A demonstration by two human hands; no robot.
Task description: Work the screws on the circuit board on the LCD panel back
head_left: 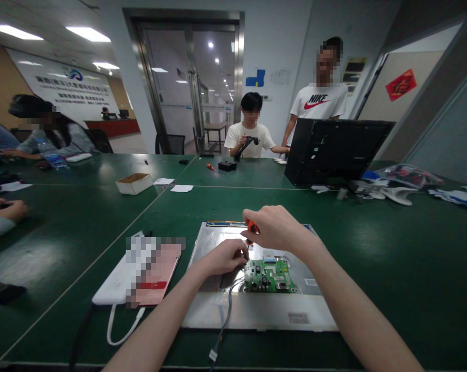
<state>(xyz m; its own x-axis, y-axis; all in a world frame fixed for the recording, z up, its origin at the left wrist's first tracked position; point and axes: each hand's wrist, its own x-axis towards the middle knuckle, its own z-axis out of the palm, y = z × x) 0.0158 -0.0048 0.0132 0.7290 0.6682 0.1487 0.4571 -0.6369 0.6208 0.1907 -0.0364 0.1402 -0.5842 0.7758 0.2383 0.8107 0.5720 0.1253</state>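
In front of me lies a flat metal display panel [257, 312], its back facing up. A green circuit board [270, 276] sits on the middle of it. My right hand [274, 227] is closed around the orange-and-black handle of a screwdriver [251, 228], held upright with the shaft pointing down at the board's upper left corner. Beside that corner, my left hand [228, 256] has its fingertips pinched together by the shaft; what they hold, if anything, is hidden. A grey cable [229, 310] runs from the board's left side over the panel's front edge.
Left of the panel lie a white power bank [115, 281] and a pink phone [156, 281], with a white cord. Farther back are an open white box [135, 183] and a large black monitor housing [334, 152]. Other people are around the green table [113, 217].
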